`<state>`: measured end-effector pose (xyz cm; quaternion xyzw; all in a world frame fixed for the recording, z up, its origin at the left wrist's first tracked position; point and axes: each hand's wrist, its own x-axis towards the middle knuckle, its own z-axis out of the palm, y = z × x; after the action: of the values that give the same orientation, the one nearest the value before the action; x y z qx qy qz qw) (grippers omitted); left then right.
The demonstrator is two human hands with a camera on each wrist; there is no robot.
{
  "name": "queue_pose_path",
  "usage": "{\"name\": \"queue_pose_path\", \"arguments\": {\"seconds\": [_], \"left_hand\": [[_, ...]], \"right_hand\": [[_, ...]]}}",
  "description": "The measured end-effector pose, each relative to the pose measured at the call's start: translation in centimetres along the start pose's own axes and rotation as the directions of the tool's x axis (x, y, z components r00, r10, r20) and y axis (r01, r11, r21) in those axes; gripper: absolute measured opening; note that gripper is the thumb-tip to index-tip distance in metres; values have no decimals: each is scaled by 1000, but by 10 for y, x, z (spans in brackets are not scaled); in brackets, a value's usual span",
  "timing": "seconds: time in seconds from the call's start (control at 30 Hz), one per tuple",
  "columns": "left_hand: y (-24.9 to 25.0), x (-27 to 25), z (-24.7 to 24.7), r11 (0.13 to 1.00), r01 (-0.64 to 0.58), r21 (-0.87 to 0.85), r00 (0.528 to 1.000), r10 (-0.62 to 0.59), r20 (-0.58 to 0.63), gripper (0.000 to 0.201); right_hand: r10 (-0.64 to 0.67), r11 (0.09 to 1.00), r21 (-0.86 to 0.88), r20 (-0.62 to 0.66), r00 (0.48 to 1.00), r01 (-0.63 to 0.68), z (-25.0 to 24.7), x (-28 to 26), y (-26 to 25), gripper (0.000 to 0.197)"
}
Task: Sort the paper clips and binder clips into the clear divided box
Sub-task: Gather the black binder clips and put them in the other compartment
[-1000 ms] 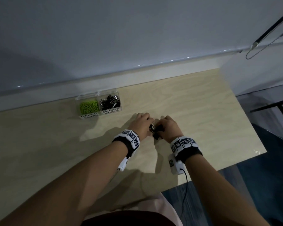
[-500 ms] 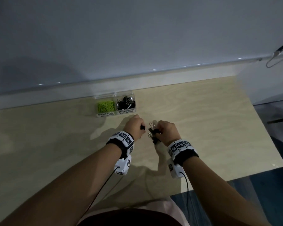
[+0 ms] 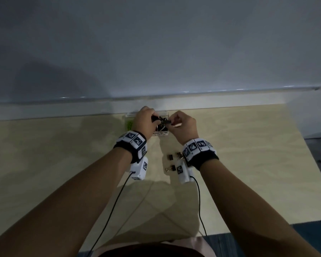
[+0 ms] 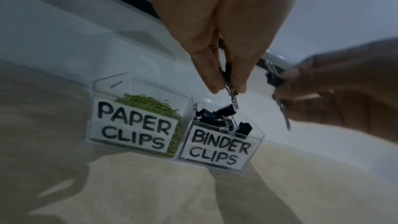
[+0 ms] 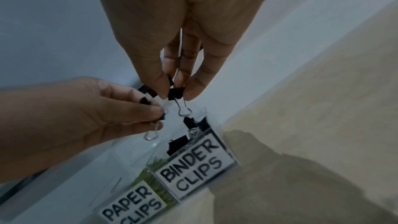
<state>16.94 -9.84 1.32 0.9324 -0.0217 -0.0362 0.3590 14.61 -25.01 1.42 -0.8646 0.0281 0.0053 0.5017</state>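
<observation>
The clear divided box stands at the table's back edge. Its left cell, labelled PAPER CLIPS, holds green paper clips. Its right cell, labelled BINDER CLIPS, holds black binder clips. My left hand pinches a black binder clip just above the right cell. My right hand pinches another binder clip beside it, over the same cell. In the head view both hands cover most of the box.
Three loose binder clips lie on the wooden table below my right wrist. A white ledge and wall rise right behind the box. The table's right edge drops off to a dark floor.
Both hands have lifted from the middle of the table and moved forward to above the box, each carrying a binder clip. Loose clips now show where the hands were.
</observation>
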Motion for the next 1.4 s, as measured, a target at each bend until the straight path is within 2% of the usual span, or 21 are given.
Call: {"name": "queue_pose_path", "arguments": {"seconds": [0.07,0.2,0.27,0.37,0.43,0.47,0.53,0.57,0.6,0.67,0.8,0.9,0.97,1.03,1.1,1.17,1.23,1.4], "left_hand": [[-1,5,3,1000,3,28,1000,-4,30,18],[-6,2,4,998,-5,60,999,2,54,29],[-10,-5,-1,998,-34,51,999,33,24,29],[-13,-24,-3,992,-124,39,992,124,3,19],[-14,-44,7,979,-192,69,976,183,121,16],[-14,-55,16,968,-235,83,952,212,222,17],[-14,-73,38,937,-327,123,873,250,418,23],[-14,-78,51,923,-355,151,842,245,480,27],[-14,-82,61,915,-361,180,833,230,504,29],[-14,-83,76,913,-342,222,850,200,488,29],[-15,-81,84,919,-316,234,872,185,453,24],[-18,-86,80,944,-295,146,892,217,397,21],[-19,-95,79,948,-311,68,875,257,410,22],[-18,-106,82,926,-372,64,828,300,473,23],[-18,-112,87,903,-411,123,810,300,503,24],[-18,-112,90,907,-392,156,829,274,488,23],[-18,-109,90,915,-364,174,844,246,476,21],[-18,-93,80,913,-342,223,845,194,498,16]], "right_hand": [[-12,999,-31,1,1000,12,11,13,-5,15],[-12,983,-180,103,995,30,20,22,-1,16],[-56,971,-226,115,992,81,12,18,5,18],[-59,959,-272,89,994,82,-13,6,22,23],[-11,927,-368,154,988,68,-31,-8,38,30],[56,900,-434,220,974,46,-37,-16,47,34],[176,840,-541,352,919,46,-43,-32,58,35],[198,817,-571,404,893,77,-43,-39,61,31],[201,800,-589,442,874,113,-41,-44,62,25],[203,789,-599,464,862,137,-37,-52,66,22],[128,799,-576,442,888,172,-28,-62,75,16],[64,815,-545,418,906,194,-28,-66,84,9],[29,806,-551,403,915,218,-29,-68,93,5],[38,802,-554,420,907,223,-30,-72,98,9],[34,827,-530,381,924,188,-32,-75,99,16],[32,868,-481,299,954,121,-36,-79,97,27],[6,898,-425,262,965,110,-37,-85,94,32],[-46,875,-433,371,927,217,-22,-108,83,32]]}}
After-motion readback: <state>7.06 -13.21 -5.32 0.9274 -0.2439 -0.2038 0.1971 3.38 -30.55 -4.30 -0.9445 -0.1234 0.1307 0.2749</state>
